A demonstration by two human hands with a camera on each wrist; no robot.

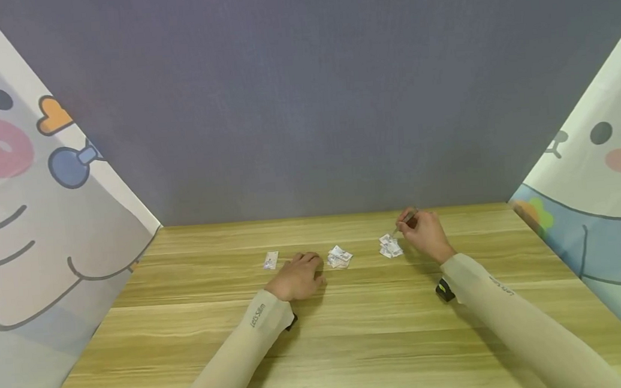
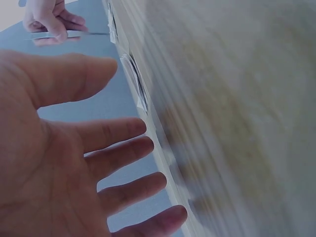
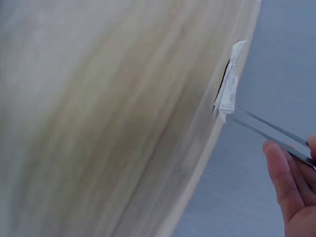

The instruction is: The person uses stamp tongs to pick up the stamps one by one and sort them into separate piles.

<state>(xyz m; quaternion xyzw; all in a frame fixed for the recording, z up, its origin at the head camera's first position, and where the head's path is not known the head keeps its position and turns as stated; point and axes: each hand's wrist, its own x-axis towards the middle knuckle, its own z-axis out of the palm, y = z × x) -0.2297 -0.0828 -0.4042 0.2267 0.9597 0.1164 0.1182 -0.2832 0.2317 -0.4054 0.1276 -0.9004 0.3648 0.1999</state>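
My right hand [image 1: 424,232] pinches a pair of metal tweezers [image 3: 291,149], thumb and fingers closed around its upper end. The tweezer tips are spread apart and point at the right pile of small white printed paper packets [image 1: 390,247], right beside its edge in the right wrist view. My left hand [image 1: 299,277] hovers palm down close over the table, fingers spread and holding nothing. Just right of its fingertips lies a second pile of such packets [image 1: 339,257]. A single flat packet [image 1: 270,260] lies to the left of that hand.
Everything lies on a wood-grain table [image 1: 353,347]. A dark grey panel [image 1: 304,98] rises along its back edge. Cartoon-printed cloths [image 1: 21,238] hang at both sides. Dark wrist devices [image 1: 444,290] sit under the sleeves.
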